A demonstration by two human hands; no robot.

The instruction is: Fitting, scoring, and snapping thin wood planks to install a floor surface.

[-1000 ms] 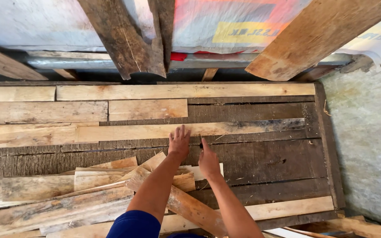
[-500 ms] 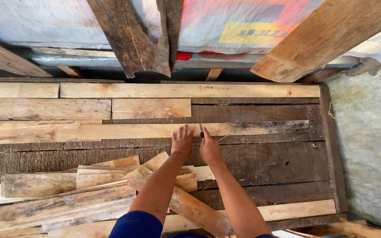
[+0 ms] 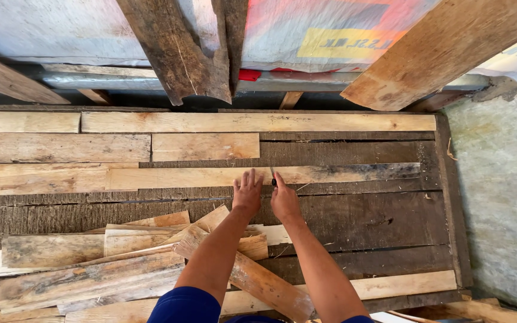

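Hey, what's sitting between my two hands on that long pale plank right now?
In the head view, a small dark slender object stands between the left hand and right hand, over the long pale wooden plank. Its kind is unclear.

Single head-worn view, looking steeply down from above onto a plank floor (image 3: 354, 221), at arm's length; forearms enter from bottom edge; leaning boards (image 3: 175, 48) fill the top

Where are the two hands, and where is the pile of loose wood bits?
Left hand (image 3: 247, 194), head view, on the back of the hand.
Right hand (image 3: 283, 201), head view, on the back of the hand.
Pile of loose boards (image 3: 91, 263), head view, on a pale board's face.
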